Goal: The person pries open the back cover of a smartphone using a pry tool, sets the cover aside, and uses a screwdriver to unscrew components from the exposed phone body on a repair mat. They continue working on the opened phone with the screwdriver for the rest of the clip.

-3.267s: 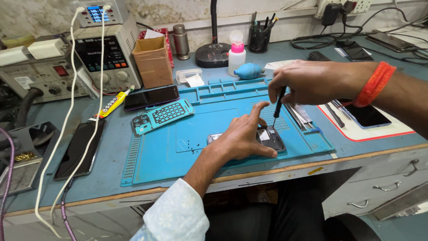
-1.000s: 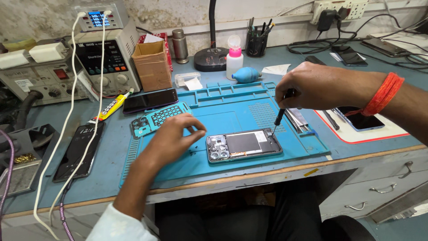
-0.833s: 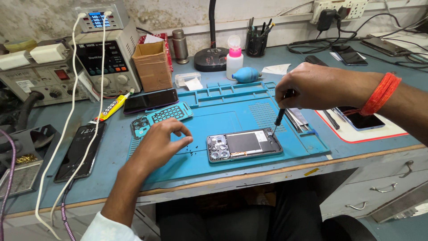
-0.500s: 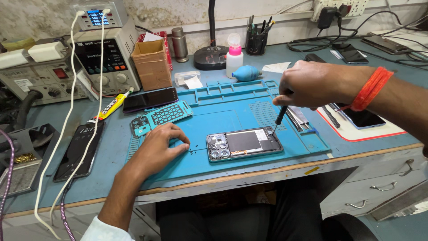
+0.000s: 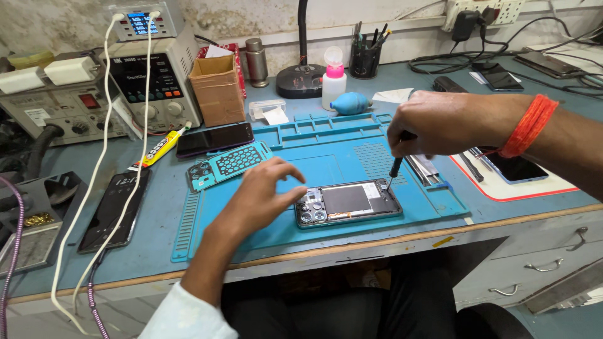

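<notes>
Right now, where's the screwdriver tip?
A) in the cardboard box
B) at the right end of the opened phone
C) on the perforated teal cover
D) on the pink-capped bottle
B: the right hand holds the screwdriver upright, its tip at the right end of the opened phone on the blue mat; the left hand touches the phone's left end.

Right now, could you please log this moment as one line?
left hand: fingertips at opened phone | right hand: holds screwdriver, tip at phone's right end | surface: blue mat
</notes>
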`<act>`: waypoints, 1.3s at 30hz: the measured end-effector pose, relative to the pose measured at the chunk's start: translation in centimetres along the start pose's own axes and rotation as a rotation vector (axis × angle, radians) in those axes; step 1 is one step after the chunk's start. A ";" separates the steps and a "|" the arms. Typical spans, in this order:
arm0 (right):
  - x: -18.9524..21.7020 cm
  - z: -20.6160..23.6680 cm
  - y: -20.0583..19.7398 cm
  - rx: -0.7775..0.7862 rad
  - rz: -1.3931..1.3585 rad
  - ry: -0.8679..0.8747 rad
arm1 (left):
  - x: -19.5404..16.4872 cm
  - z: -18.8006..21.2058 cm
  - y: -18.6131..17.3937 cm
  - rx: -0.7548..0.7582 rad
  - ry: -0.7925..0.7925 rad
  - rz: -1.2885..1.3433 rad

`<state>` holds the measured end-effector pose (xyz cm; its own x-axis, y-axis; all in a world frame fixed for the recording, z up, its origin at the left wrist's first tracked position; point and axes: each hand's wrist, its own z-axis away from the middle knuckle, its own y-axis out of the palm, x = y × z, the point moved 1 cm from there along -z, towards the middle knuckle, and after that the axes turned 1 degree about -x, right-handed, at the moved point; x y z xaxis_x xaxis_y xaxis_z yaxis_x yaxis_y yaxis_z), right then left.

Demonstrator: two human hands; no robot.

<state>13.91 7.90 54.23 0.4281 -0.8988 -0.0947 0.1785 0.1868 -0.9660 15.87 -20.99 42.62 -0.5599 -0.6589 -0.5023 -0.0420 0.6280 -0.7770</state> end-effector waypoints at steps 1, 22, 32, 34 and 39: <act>-0.3 -0.1 0.2 -0.062 -0.021 -0.165 | -0.7 -0.7 0.6 -0.009 0.057 0.022; 1.3 1.2 -0.3 -0.128 -0.006 -0.213 | -3.8 -6.2 8.7 0.210 0.145 0.098; -1.1 0.2 0.6 0.040 -0.055 0.067 | -3.7 -6.2 8.7 0.210 0.138 0.114; -1.4 0.1 0.6 -0.138 -0.014 -0.235 | -3.7 -6.4 8.7 0.206 0.159 0.117; -1.9 0.1 0.7 0.068 -0.033 0.246 | -3.6 -6.2 8.8 0.200 0.157 0.114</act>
<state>13.30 9.77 53.74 0.1942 -0.9727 -0.1268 0.2519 0.1744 -0.9519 12.36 -10.51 39.94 -0.6736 -0.5068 -0.5380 0.1839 0.5901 -0.7861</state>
